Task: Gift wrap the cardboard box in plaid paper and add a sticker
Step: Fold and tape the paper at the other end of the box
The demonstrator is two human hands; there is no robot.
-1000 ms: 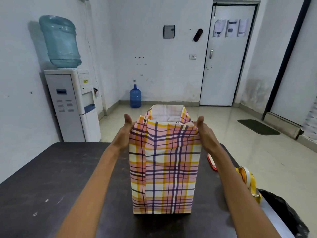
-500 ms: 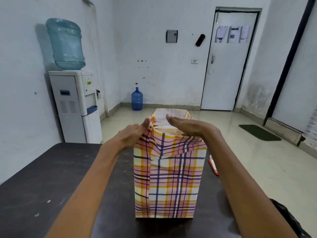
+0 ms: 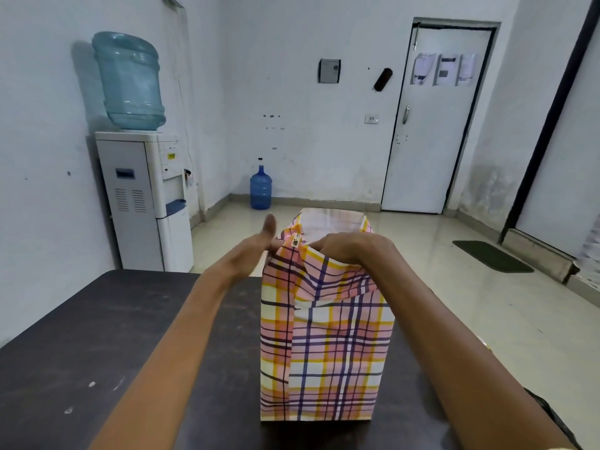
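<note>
Your left grip [image 3: 255, 251] stands on edge, fingers straight and reaching far, thumb raised. Your right grip [image 3: 344, 246] lies palm down just right of it, fingers bent and pointing left. Both bare forearms stretch away from you, angling inward

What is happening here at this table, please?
A person is wrapping a box, hidden under plaid paper, that stands upright on a dark table. The right hand presses the near paper down over the top. The left hand is open beside the top left corner. The far flap stands up, so the top is not yet closed.
</note>
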